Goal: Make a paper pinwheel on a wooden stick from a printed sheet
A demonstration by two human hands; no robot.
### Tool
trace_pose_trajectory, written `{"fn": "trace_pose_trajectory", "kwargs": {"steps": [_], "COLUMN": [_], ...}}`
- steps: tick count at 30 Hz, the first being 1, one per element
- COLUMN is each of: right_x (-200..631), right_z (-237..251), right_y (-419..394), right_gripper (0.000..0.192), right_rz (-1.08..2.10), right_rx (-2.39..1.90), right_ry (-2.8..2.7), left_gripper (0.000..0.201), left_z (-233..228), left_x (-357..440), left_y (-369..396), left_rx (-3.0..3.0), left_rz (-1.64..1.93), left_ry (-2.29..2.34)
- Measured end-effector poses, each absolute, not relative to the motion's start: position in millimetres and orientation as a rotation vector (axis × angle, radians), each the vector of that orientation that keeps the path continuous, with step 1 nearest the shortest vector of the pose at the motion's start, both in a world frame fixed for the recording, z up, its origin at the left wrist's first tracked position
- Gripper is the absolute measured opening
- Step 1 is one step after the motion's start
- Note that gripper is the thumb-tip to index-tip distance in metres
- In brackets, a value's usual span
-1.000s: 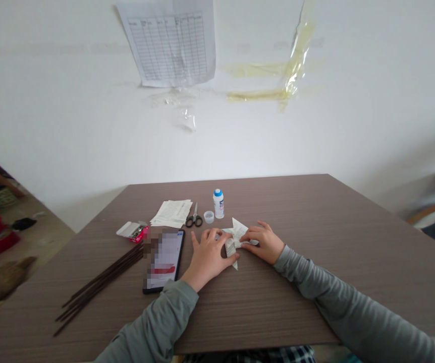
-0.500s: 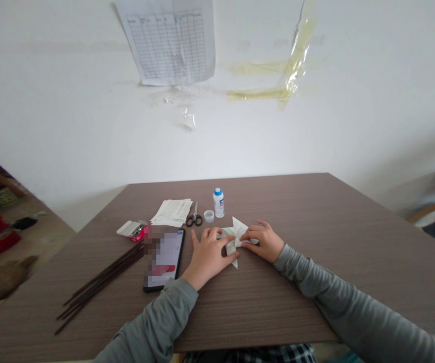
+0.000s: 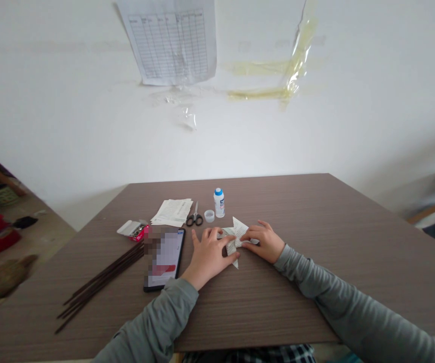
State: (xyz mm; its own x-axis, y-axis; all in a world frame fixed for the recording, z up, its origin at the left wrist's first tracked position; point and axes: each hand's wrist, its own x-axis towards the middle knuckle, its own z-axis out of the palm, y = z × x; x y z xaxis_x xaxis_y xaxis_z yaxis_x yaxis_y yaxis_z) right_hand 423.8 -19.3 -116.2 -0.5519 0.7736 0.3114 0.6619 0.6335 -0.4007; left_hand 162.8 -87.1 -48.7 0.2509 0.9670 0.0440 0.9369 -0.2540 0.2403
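A paper pinwheel (image 3: 239, 228) folded from printed paper lies on the table, its points spreading out between my hands. My left hand (image 3: 210, 253) presses on its left side, fingers bent over the paper and thumb near the lower point. From the right, my right hand (image 3: 263, 241) pinches the paper close to the centre. Fingers of both hands cover parts of the folds. Behind the pinwheel stand a white glue bottle (image 3: 219, 203) with a blue top and a small clear cap (image 3: 209, 216).
Scissors (image 3: 194, 216) lie beside a stack of printed paper sheets (image 3: 171, 212). Left of my left hand are a phone (image 3: 164, 259), a small open red-and-white box (image 3: 133, 230) and several thin dark sticks (image 3: 100, 285). The table (image 3: 354, 242) meets a white wall at the back.
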Motion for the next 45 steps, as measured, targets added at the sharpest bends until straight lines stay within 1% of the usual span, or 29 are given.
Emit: {"fn": "trace_pose_trajectory", "kwargs": {"steps": [6, 13, 17, 24, 29, 31, 35, 45], "right_x": [423.8, 425.2, 424.4, 425.0, 425.2, 425.1, 425.2, 426.8], "right_z": [-117.6, -120.3, -119.1, -117.9, -117.3, -117.3, -117.9, -120.1], "right_y": [-18.2, -17.1, -17.6, -18.6, -18.2, -18.1, -18.1, -16.9], "right_gripper": [0.013, 0.012, 0.011, 0.015, 0.015, 0.016, 0.018, 0.014], "right_rz": [0.314, 0.26, 0.261, 0.27, 0.275, 0.274, 0.3, 0.303], "right_rx": [-1.123, -1.053, -1.069, -1.082, -1.076, -1.069, -1.085, -1.032], "right_ry": [-2.392, -2.378, -2.373, -2.4, -2.395, -2.391, -2.399, -2.344], "left_gripper": [0.051, 0.061, 0.055, 0.053, 0.061, 0.058, 0.045, 0.045], "left_z": [-50.1, -57.5, -57.3, -56.8, -55.4, -54.3, -51.2, -48.2], "left_x": [163.6, 161.5, 161.0, 161.2, 161.7, 161.9, 162.5, 164.7], "left_y": [-88.2, -85.4, -85.6, -86.5, -87.3, -88.2, -90.2, -90.8], "left_rx": [2.36, 2.363, 2.353, 2.366, 2.356, 2.365, 2.369, 2.344], "left_rz": [0.304, 0.355, 0.335, 0.364, 0.358, 0.363, 0.351, 0.334], "left_ry": [1.81, 1.812, 1.819, 1.802, 1.811, 1.807, 1.792, 1.801]}}
